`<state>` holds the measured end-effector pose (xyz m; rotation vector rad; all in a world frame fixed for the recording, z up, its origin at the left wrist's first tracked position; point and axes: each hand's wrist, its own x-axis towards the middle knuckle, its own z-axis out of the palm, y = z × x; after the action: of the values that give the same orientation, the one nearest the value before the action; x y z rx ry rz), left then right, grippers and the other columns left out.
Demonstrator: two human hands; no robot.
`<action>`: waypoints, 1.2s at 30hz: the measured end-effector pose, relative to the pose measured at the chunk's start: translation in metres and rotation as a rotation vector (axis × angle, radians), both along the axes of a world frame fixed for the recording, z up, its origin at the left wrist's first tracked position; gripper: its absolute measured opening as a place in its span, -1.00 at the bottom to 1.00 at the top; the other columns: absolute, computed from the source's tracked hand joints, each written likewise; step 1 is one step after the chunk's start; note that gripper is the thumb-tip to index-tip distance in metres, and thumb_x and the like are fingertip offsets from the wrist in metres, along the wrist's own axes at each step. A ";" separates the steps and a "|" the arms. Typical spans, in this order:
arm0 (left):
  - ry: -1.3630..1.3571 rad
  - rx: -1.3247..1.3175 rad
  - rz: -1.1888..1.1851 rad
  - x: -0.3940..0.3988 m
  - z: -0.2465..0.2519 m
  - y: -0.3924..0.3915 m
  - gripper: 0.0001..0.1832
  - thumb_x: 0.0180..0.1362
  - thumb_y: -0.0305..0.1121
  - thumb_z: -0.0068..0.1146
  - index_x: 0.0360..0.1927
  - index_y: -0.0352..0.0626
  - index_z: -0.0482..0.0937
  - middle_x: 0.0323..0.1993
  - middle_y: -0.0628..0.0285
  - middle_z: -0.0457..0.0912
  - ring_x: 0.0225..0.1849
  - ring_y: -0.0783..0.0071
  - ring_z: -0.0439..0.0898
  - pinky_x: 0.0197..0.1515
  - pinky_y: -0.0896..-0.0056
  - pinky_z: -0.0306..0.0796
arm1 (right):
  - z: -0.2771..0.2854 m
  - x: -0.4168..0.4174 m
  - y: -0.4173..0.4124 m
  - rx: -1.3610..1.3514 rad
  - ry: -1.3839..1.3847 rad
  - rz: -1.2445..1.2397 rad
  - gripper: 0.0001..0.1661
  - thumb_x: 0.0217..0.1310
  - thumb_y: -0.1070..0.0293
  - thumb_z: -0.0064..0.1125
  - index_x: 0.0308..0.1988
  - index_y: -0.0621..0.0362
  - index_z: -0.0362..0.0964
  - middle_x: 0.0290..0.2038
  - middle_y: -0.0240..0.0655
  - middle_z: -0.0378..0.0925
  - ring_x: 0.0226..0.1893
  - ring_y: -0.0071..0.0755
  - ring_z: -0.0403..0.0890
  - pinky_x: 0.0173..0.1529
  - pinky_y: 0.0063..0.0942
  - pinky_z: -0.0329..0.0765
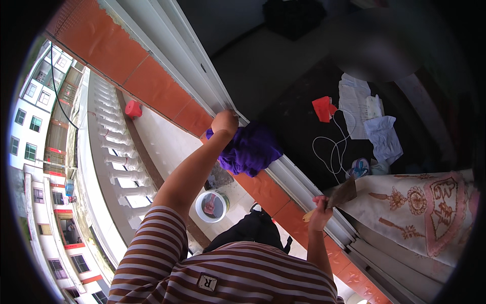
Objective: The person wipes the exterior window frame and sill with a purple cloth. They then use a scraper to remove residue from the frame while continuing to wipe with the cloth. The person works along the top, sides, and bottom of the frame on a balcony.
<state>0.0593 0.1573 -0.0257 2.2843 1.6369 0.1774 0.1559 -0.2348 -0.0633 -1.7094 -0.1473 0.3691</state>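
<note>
My left hand (224,122) is curled into a fist against the white window frame (197,62), at its track. Whatever its fingers may hold is hidden. A bunched purple cloth (250,150) lies across the sill and the track, right beside that hand. On the other side, my right hand (322,212) grips a putty knife (344,192) with a broad, dull blade and a yellowish handle. The blade points inward over the sill, near a cream embroidered cloth (395,201). Orange-red tiles (163,81) line the outer side of the frame.
Below me, a white bucket (211,206) of water with a reddish item inside stands on the balcony floor. A red stool (133,109) is near the white balustrade (114,152). Indoors, papers (353,106), a red packet (322,109) and a white cable (334,142) lie on a dark surface.
</note>
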 end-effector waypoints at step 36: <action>-0.812 -0.379 0.760 -0.156 -0.059 -0.088 -0.86 0.23 -0.42 -0.06 -0.24 -0.31 0.40 -0.55 0.06 0.56 -0.71 0.33 0.55 -0.72 0.41 0.40 | -0.011 0.000 -0.001 0.021 -0.076 0.131 -0.69 0.30 0.32 -0.07 -0.50 0.23 0.31 -0.49 -0.36 0.37 -0.40 -0.42 0.38 -0.23 -0.46 0.32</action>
<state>-0.0971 0.0697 -0.0851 0.9971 1.7438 0.7671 0.1564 -0.2362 -0.0744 -1.6980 -0.3189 0.3987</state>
